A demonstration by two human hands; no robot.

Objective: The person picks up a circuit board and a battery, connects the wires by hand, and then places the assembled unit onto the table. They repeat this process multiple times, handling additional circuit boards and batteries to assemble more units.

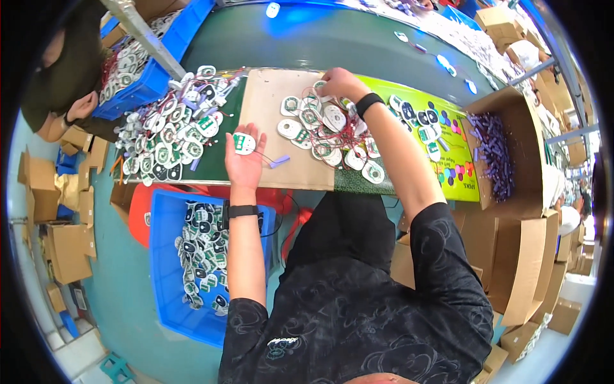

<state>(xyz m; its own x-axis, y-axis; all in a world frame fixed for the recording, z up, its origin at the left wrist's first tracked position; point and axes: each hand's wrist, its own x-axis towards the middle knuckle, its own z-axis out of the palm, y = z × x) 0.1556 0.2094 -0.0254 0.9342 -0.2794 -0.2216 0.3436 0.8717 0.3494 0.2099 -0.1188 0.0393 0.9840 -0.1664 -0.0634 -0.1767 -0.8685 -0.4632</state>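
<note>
My left hand [244,168] is turned palm up over the cardboard sheet. Across its fingers rests a white rounded plastic housing [244,143] with a green circuit board, held there. A thin red wire runs from it to a purple cylindrical battery [280,160], which hangs beside the hand. My right hand [341,84] reaches to the far side of a heap of similar housings [309,118] tangled in red wires. Its fingers are closed at a white housing [318,91] on the edge of that heap; the fingertips are partly hidden.
A larger pile of wired housings [169,131] covers the table's left end. Purple batteries fill a cardboard box [521,147] at right. A blue bin [167,281] of housings stands below left. Beyond the table runs a green conveyor belt [307,41]. Another person's hand [83,105] is at left.
</note>
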